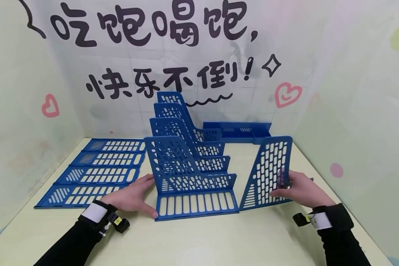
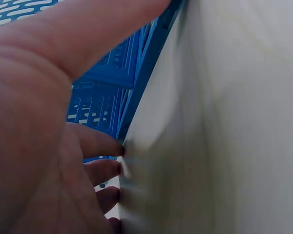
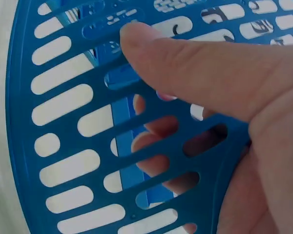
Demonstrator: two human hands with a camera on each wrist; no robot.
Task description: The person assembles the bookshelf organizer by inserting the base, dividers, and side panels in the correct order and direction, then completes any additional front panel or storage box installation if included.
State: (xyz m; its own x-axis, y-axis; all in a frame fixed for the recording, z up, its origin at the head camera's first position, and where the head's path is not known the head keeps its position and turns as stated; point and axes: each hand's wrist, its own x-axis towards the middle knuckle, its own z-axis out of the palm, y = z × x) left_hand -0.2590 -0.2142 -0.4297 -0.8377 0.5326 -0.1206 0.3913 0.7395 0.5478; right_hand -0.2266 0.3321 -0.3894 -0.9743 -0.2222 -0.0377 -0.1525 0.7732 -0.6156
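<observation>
A blue plastic file rack (image 1: 164,139) stands mid-table with several perforated upright dividers in a row, one behind another. Its slotted base strip (image 1: 196,216) lies at the front. At the rack's left front corner is my left hand (image 1: 133,197), thumb on the corner and fingers spread along the left side. The left wrist view shows the fingertips (image 2: 119,168) down at the base's edge by the tabletop. My right hand (image 1: 302,190) pinches a loose perforated divider (image 1: 269,173), held upright beside the rack's right front corner. In the right wrist view its thumb (image 3: 185,68) lies across the near face, with fingers showing through the slots behind.
Several joined blue slotted panels (image 1: 96,166) lie flat on the left of the table. A low blue compartment tray (image 1: 239,140) stands against the back wall, behind the rack. Printed white sheets (image 1: 352,111) enclose the back and sides.
</observation>
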